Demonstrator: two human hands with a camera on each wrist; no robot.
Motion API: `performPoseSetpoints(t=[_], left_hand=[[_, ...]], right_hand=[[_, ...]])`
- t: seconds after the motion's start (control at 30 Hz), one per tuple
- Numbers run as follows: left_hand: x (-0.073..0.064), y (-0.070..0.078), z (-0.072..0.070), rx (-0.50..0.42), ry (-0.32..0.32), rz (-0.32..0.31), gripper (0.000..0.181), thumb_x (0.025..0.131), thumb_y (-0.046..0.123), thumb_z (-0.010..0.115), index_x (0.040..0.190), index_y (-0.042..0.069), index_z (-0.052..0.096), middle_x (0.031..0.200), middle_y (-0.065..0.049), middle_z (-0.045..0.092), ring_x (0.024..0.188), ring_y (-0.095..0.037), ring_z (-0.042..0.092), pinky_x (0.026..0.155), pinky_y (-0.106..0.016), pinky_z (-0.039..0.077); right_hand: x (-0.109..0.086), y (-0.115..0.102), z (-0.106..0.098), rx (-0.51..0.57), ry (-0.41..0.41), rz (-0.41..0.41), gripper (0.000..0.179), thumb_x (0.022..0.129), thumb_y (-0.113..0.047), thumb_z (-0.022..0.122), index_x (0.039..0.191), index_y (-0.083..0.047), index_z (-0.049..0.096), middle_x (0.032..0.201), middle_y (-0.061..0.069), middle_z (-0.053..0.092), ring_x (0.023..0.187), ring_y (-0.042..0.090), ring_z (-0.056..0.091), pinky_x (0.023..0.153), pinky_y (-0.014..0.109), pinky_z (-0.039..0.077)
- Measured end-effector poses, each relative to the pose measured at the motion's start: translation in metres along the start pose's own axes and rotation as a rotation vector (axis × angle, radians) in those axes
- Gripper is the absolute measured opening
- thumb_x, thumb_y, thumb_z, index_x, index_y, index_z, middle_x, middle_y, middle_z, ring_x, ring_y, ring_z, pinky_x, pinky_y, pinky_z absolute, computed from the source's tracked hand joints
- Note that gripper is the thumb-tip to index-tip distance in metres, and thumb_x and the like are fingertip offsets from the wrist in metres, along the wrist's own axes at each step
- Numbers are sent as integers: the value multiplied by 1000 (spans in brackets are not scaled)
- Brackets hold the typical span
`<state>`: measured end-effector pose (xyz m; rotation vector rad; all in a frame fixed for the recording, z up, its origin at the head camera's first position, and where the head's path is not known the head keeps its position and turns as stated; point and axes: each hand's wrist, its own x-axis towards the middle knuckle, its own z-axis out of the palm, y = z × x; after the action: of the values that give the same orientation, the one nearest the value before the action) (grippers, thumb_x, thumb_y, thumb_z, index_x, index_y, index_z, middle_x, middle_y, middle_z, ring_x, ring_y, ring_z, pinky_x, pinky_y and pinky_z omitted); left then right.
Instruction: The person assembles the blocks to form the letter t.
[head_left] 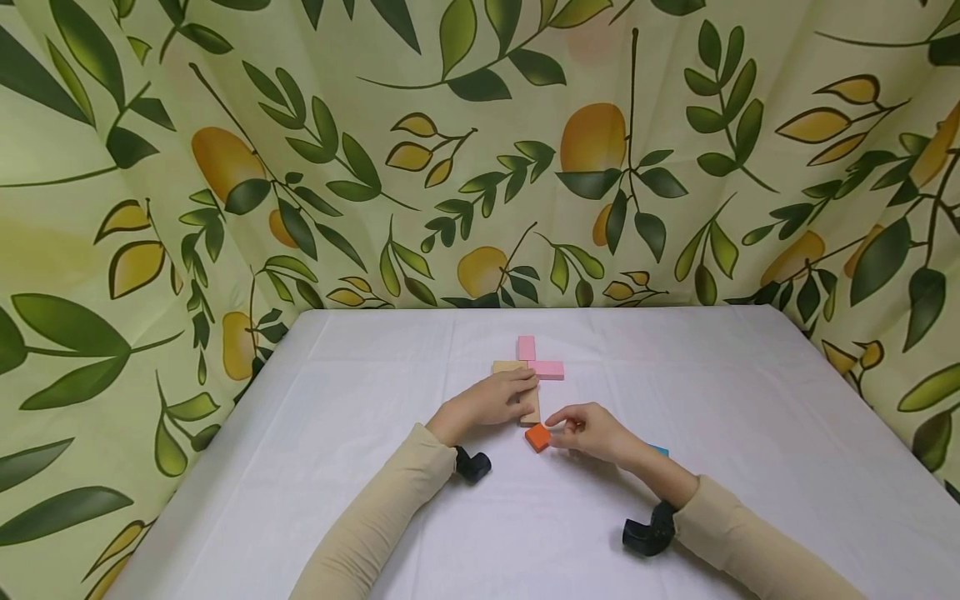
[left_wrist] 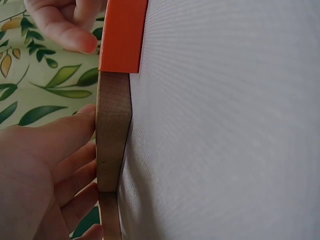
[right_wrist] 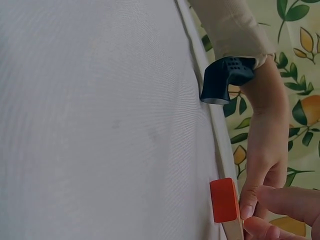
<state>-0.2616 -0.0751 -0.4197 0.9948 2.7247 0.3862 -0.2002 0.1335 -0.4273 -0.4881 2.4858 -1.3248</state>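
Observation:
My left hand (head_left: 498, 398) rests over the plain wooden blocks, fingers extended. In the left wrist view its thumb and fingertips lie along the top of a natural wooden block (left_wrist: 112, 145). An orange block (head_left: 537, 437) sits turned at an angle at the near end of that wooden block. My right hand (head_left: 592, 429) hovers just right of the orange block, fingers loosely bent, with nothing between them. The right wrist view shows its fingertips beside the orange block (right_wrist: 224, 200). Two pink blocks (head_left: 527, 347) lie beyond the left fingers, one lengthwise and one crosswise.
A blue block (head_left: 660, 451) shows partly behind the right forearm. Black wrist cameras (head_left: 473, 465) hang from both wrists. The white cloth-covered table (head_left: 360, 400) reaches back to a leaf-and-fruit patterned curtain (head_left: 420, 208), which also runs along both sides.

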Motion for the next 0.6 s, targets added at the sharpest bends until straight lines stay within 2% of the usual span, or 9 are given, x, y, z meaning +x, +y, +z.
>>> performPoseSetpoints(t=[0.37,0.6], left_hand=[[0,0,0,12,7,13,54,98,34,55,146,13,43,157,-4,36,148,-24,31,122,-38,28],[-2,0,0,2,35,34,54,97,31,56,145,10,44,156,-6,39,147,-24,33,122,-39,29]], right_hand=[[-4,-2,-3,-6,7,16,29,82,-13,73,105,3,69,65,-4,46,56,8,40,49,17,31],[-9,-1,-6,0,15,-2,31,80,-14,74,106,3,69,68,-2,49,58,6,40,50,17,32]])
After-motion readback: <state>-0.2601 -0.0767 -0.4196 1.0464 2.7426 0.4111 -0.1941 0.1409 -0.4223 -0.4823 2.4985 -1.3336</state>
